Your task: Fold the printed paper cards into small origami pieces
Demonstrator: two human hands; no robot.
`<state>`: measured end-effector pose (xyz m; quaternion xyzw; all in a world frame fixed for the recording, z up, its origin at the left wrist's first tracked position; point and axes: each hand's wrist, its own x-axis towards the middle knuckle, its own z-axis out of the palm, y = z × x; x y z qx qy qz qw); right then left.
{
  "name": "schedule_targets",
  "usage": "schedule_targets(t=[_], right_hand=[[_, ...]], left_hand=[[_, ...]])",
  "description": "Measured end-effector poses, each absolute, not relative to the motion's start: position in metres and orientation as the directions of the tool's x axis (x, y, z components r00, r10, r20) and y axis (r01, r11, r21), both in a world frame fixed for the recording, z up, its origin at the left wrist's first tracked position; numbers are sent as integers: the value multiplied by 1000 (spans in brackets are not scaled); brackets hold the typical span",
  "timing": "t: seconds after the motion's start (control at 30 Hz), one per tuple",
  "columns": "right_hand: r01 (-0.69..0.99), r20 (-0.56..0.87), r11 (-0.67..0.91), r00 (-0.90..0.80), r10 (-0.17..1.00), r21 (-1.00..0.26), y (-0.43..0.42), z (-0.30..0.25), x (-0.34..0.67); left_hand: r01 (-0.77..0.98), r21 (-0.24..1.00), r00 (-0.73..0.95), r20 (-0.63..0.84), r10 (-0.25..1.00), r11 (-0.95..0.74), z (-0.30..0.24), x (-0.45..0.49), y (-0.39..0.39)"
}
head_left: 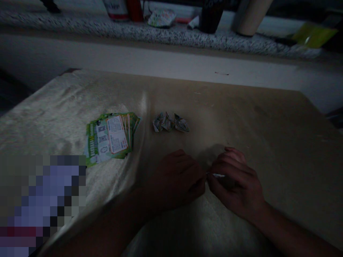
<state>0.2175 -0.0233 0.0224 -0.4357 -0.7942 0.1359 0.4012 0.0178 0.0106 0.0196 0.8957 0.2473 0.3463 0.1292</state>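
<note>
Just above the table, my two hands meet fingertip to fingertip. In my right hand [237, 182] the thumb and fingers pinch a small folded piece of paper [219, 175], seen as a thin pale edge. My left hand [179, 180] is curled closed with its back to me, its fingertips at the paper's left end; most of its grip is hidden. Beyond it stand several small folded paper pieces [166, 122] with printed pattern, in a short row. To the left lies a fanned stack of green and white printed leaflets [112, 135].
The tabletop [281, 142] has a pale, creased cover. Behind it, a speckled stone ledge [93, 30] carries a white can [116, 10], a dark cup [211, 16], a beige cylinder [252, 16] and a crumpled wrapper [162, 18]. The lower left corner is pixelated.
</note>
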Motion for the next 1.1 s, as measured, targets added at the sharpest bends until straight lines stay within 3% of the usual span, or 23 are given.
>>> schedule_targets(t=[0.43,0.67,0.73,0.87,0.93,1.1], right_hand=[[456,424,450,-164,891,-768,-18,23,227],[485,298,225,80,951,-845,-7,11,253],[488,351,277,63,934,-828,-8,14,252],[470,479,517,-210,852,-715,-12,19,237],[457,545,603,-267,794,-654,-13,21,229],[514,563,654,-346,750,-555,-16,25,224]], left_hand=[[359,286,658,598,458,-888,26,10,11],[344,412,567,625,536,-844,32,8,11],[358,437,547,617,565,-825,30,8,10],[384,486,499,607,619,-785,26,9,10],[397,519,498,571,653,-757,25,9,10],[412,557,546,483,685,-721,20,9,10]])
